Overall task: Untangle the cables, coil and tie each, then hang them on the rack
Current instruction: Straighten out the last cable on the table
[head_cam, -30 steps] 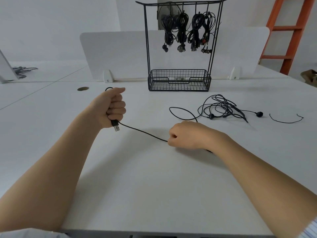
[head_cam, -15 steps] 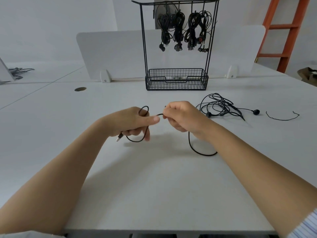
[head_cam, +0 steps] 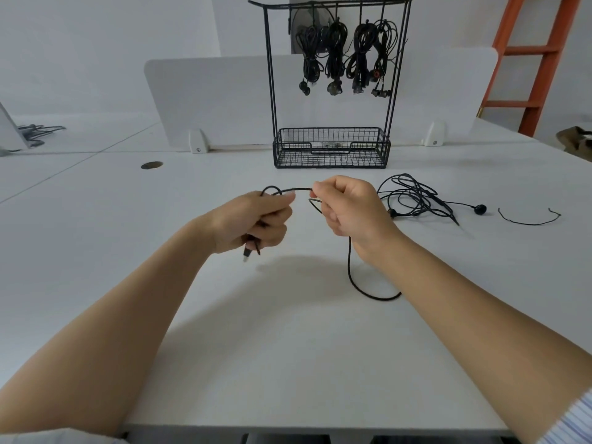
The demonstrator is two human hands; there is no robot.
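Observation:
My left hand (head_cam: pixel 256 219) grips a small coil of a black USB cable (head_cam: pixel 352 277), whose plug hangs below the fist. My right hand (head_cam: pixel 349 206) pinches the same cable a short way to the right, and a short arc of cable spans between the two hands. The loose end drops from my right hand and curls on the white table (head_cam: pixel 288 347). A tangled black earphone cable (head_cam: pixel 416 197) lies to the right. Behind stands the black wire rack (head_cam: pixel 331 78) with several coiled cables hanging from its top bar.
A short black tie wire (head_cam: pixel 528 219) lies at the far right of the table. The rack has a mesh basket (head_cam: pixel 331 152) at its base, in front of a white divider panel (head_cam: pixel 208 91). An orange ladder (head_cam: pixel 538 59) stands at the back right.
My hands came together above the table. The left hand now holds loops of the USB cable, and the right hand has fed more cable toward it, shortening the loose end.

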